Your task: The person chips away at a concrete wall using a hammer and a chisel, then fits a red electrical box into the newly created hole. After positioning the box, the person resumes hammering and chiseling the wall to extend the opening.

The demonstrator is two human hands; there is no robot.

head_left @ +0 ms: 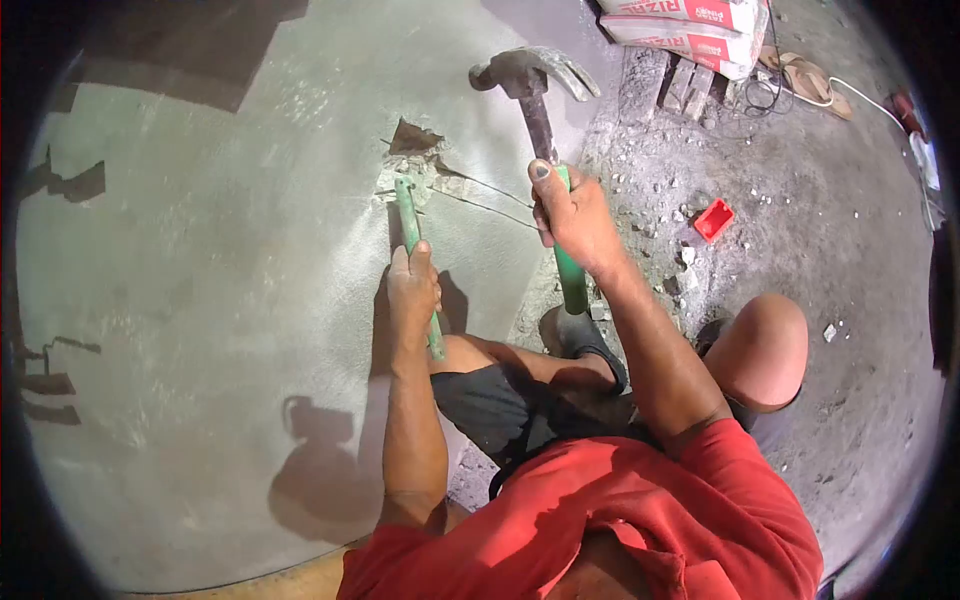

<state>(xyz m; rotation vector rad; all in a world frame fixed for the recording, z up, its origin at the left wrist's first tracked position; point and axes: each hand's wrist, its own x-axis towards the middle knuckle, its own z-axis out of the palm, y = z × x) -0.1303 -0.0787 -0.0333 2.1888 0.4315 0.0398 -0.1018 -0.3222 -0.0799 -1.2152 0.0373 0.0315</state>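
My left hand is wrapped around the middle of a long green chisel. The chisel's upper end meets the broken patch of the grey plastered wall, just below a jagged hole. My right hand grips the green handle of a claw hammer. The hammer is raised to the right of the hole, apart from the chisel, with its claw pointing right. Thin dark lines, wires or cracks, run from the hole toward my right hand.
Rubble litters the floor around a small red plastic box. Printed cement bags are stacked at the upper right, near slippers and a white cable. My knee is bent at the right.
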